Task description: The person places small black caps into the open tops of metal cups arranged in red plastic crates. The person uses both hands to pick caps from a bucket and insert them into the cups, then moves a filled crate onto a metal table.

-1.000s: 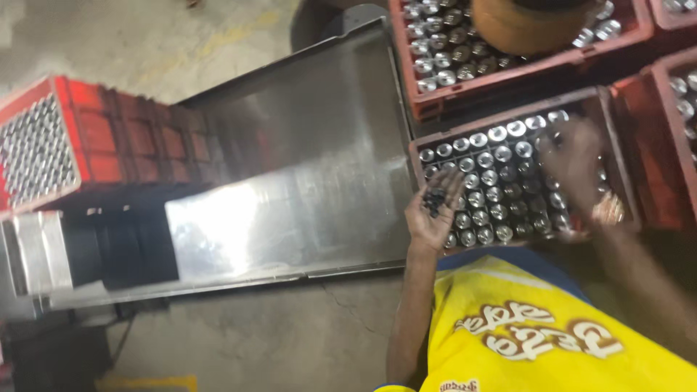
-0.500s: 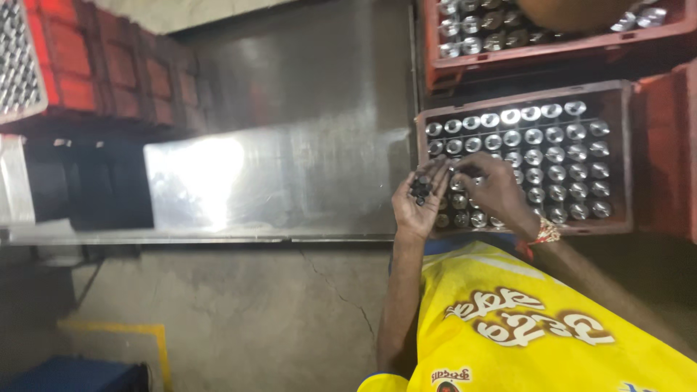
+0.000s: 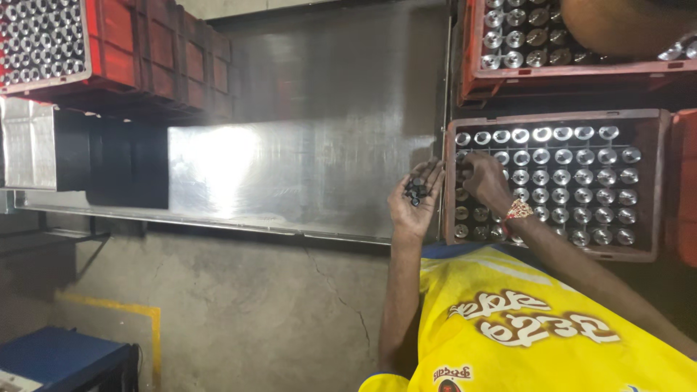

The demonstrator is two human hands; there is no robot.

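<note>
Small dark caps in the cupped left hand, right hand at the bottle crate.

Nearest: left hand [image 3: 412,205] palm-up, grip loosely cupped round a heap of small dark caps [image 3: 417,191], prob. light, stiff, easy to spill; best pinched one at a time by the rim. No long axis to them; facing can't be told. Right hand [image 3: 485,181], fingers together over a bottle top in the red crate [image 3: 552,117]; can't tell if it holds anything. Bottles [image 3: 573,174] upright, mouths up. Beyond: steel worktop [image 3: 290,145].
</note>
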